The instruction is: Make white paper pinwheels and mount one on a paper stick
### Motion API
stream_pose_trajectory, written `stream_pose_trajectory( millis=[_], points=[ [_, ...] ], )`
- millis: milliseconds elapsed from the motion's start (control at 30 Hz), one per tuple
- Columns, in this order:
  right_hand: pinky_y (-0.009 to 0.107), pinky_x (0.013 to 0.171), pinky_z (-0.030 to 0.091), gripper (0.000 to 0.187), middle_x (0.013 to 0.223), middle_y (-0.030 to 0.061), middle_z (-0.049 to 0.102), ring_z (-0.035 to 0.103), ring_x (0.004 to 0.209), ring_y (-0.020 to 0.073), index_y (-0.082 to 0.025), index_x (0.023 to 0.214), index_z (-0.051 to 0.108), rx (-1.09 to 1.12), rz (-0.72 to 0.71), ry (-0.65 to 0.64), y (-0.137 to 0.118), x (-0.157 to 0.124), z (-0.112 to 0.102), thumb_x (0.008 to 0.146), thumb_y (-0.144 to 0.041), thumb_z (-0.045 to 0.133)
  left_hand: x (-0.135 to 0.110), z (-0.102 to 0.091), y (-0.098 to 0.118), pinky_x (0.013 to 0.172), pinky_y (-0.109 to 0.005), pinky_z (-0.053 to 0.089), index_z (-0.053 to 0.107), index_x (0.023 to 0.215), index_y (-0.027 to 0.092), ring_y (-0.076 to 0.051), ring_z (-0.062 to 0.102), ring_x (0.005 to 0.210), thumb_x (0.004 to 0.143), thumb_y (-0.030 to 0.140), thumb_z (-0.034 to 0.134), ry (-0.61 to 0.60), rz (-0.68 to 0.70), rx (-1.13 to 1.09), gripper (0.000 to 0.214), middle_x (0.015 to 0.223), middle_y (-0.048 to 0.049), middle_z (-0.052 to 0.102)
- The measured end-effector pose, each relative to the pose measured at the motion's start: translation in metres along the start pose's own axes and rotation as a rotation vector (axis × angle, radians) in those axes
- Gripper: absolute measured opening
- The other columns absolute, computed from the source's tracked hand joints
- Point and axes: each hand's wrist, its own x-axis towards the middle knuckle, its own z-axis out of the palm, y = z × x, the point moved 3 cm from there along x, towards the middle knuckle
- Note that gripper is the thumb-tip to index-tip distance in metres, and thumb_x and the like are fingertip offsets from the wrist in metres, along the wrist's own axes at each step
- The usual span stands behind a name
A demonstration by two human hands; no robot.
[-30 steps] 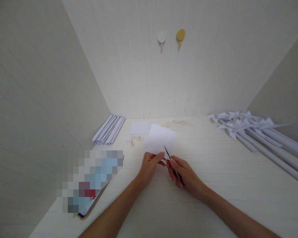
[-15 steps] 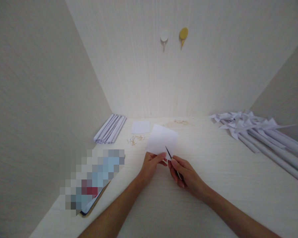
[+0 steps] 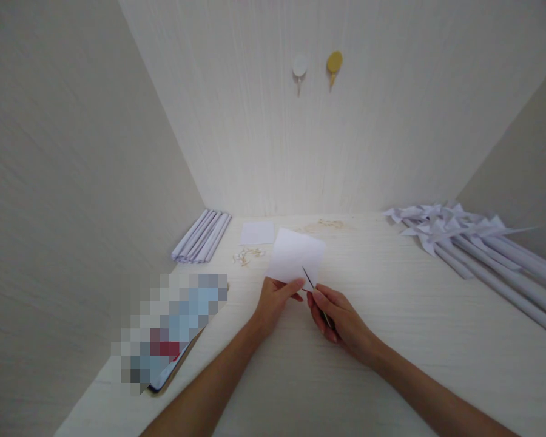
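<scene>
My left hand (image 3: 275,301) pinches a white square sheet of paper (image 3: 295,252) by its near edge, thumb on top and fingers underneath. In my right hand (image 3: 337,315) is a pair of dark scissors (image 3: 309,278), its handles mostly hidden by the curled fingers. One slim blade lies across the top of the paper near its closest corner; the other blade is out of sight. Both hands are close together just above the table, with the paper tilted upward between them and the back wall.
Rolled paper tubes (image 3: 203,237) lie at the back left, near a flat paper square (image 3: 257,232) and small pale sticks (image 3: 249,255). Paper pinwheels (image 3: 464,227) on tube handles lie right. A pixelated phone-like object (image 3: 177,334) is front left. Two hooks hang on the wall.
My hands hold nearly the same place. The scissors' blade has shifted very slightly over the paper; otherwise the view only moves a little.
</scene>
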Motion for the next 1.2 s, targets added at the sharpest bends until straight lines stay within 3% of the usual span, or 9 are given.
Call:
stream_pose_trajectory(
  millis=[133, 267, 500, 567, 800, 1067, 1200],
  points=[
    [0.013, 0.024, 0.016, 0.03, 0.038, -0.0093, 0.041, 0.025, 0.024, 0.0014, -0.018, 0.066, 0.043, -0.004, 0.009, 0.002, 0.0, 0.0, 0.0, 0.078, -0.045, 0.043, 0.005, -0.01, 0.007, 0.037, -0.016, 0.033, 0.059, 0.065, 0.014, -0.006, 0.045, 0.046, 0.056, 0.028, 0.067, 0.139, 0.059, -0.073, 0.019, 0.056, 0.0024, 0.056],
    [0.014, 0.024, 0.016, 0.03, 0.038, -0.0094, 0.041, 0.025, 0.024, 0.0015, -0.018, 0.066, 0.043, -0.006, 0.019, 0.006, 0.0, 0.0, 0.0, 0.077, -0.046, 0.044, 0.008, -0.018, 0.013, 0.036, -0.012, 0.025, 0.053, 0.057, 0.014, -0.002, 0.038, 0.043, 0.053, 0.025, 0.068, 0.239, 0.025, -0.114, 0.019, 0.052, 0.0057, 0.048],
    [0.014, 0.025, 0.014, 0.032, 0.038, -0.0095, 0.041, 0.025, 0.025, 0.0018, -0.018, 0.068, 0.043, 0.096, -0.023, 0.038, -0.001, 0.0, -0.002, 0.075, -0.049, 0.046, 0.011, -0.017, 0.011, 0.032, -0.013, 0.014, 0.039, 0.043, 0.013, 0.001, 0.02, 0.034, 0.048, 0.024, 0.073, 0.199, -0.008, -0.198, 0.037, 0.039, 0.0108, 0.028],
    [0.013, 0.025, 0.013, 0.032, 0.039, -0.0094, 0.041, 0.026, 0.025, 0.0018, -0.018, 0.069, 0.043, 0.116, -0.018, 0.044, 0.0, 0.0, -0.003, 0.074, -0.049, 0.047, 0.011, -0.017, 0.009, 0.031, -0.013, 0.014, 0.041, 0.043, 0.013, 0.001, 0.022, 0.032, 0.05, 0.027, 0.073, 0.188, -0.005, -0.218, 0.035, 0.037, 0.0103, 0.031],
    [0.012, 0.025, 0.014, 0.031, 0.042, -0.0085, 0.044, 0.029, 0.026, 0.0019, -0.018, 0.072, 0.044, 0.098, -0.016, 0.018, -0.001, -0.001, -0.001, 0.075, -0.049, 0.046, 0.008, -0.012, 0.006, 0.045, -0.017, 0.041, 0.061, 0.054, 0.009, -0.007, 0.054, 0.045, 0.046, 0.03, 0.074, 0.195, -0.062, -0.217, 0.025, 0.055, -0.0038, 0.062],
    [0.012, 0.024, 0.017, 0.031, 0.043, -0.0083, 0.043, 0.03, 0.027, 0.0023, -0.018, 0.072, 0.043, 0.018, -0.004, -0.013, -0.002, -0.001, 0.0, 0.077, -0.049, 0.043, 0.005, -0.006, 0.004, 0.04, -0.022, 0.038, 0.06, 0.048, 0.009, -0.01, 0.051, 0.038, 0.063, 0.044, 0.061, 0.063, 0.014, 0.005, 0.038, 0.05, -0.0078, 0.062],
    [0.012, 0.024, 0.017, 0.03, 0.043, -0.0086, 0.042, 0.031, 0.028, 0.0024, -0.018, 0.071, 0.043, -0.013, 0.025, -0.032, -0.004, -0.002, 0.002, 0.077, -0.048, 0.044, 0.002, -0.005, 0.007, 0.039, -0.022, 0.035, 0.059, 0.045, 0.01, -0.009, 0.047, 0.035, 0.065, 0.048, 0.057, 0.074, 0.079, 0.114, 0.043, 0.043, -0.0043, 0.056]
  ],
)
